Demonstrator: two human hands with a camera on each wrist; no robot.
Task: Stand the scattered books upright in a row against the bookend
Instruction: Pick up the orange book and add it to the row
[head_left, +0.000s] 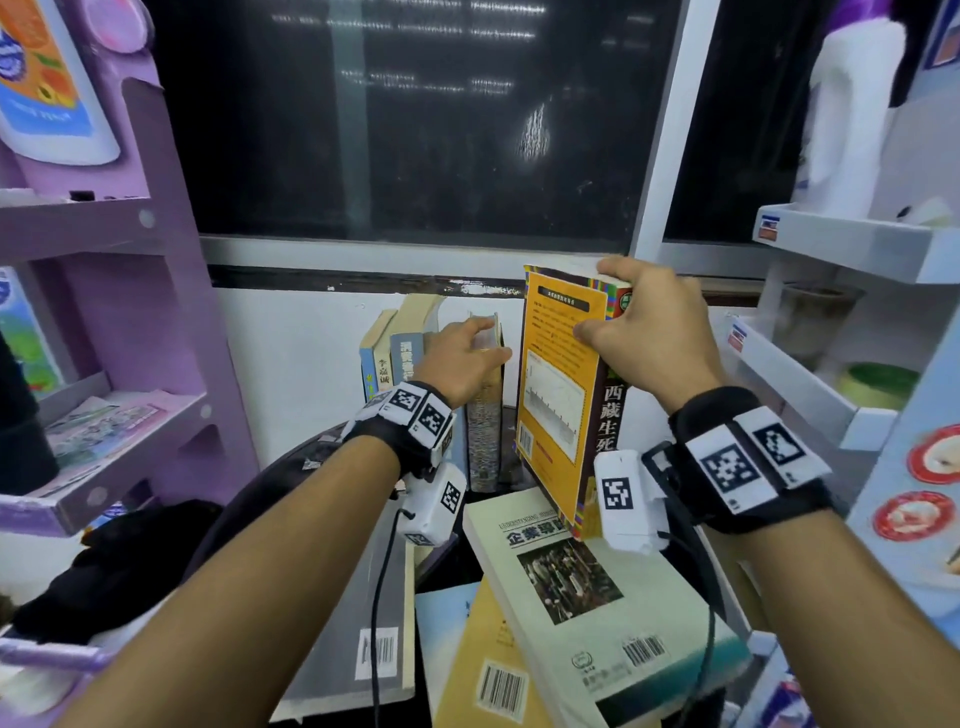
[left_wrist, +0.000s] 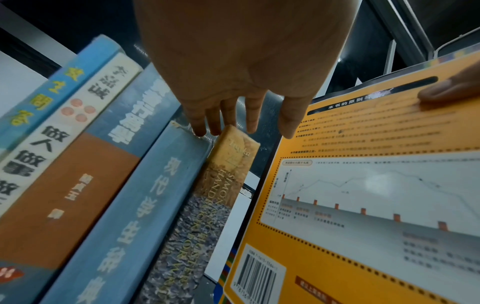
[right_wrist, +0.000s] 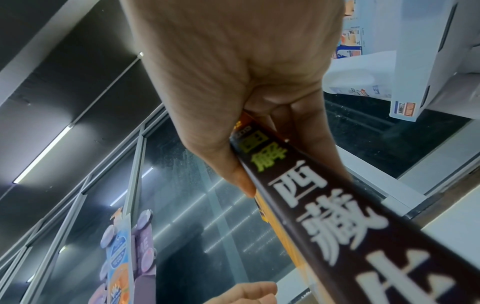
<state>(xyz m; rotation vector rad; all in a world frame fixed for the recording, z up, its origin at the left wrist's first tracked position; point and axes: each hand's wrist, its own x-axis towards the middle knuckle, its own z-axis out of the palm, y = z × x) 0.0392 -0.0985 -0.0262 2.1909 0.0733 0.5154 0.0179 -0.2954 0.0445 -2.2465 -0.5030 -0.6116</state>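
- Flat books (head_left: 597, 597) are piled nearest; one reads "企業".
- Orange book (head_left: 563, 395), spine "西藏生", is pinched upright by the right hand (head_left: 644, 332).
- Standing row (head_left: 415, 353) is steadied by straight left-hand (head_left: 462, 358) fingers.

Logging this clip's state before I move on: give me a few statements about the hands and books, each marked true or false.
1. The right hand grips the upright orange-covered book with a dark spine. True.
2. The left hand holds a book in the air. False: its straight fingers rest on top of the standing row of books.
3. The pale green paperback with a city photo stands in the row. False: it lies flat in front.
4. The orange book already touches the row. False: a gap shows.
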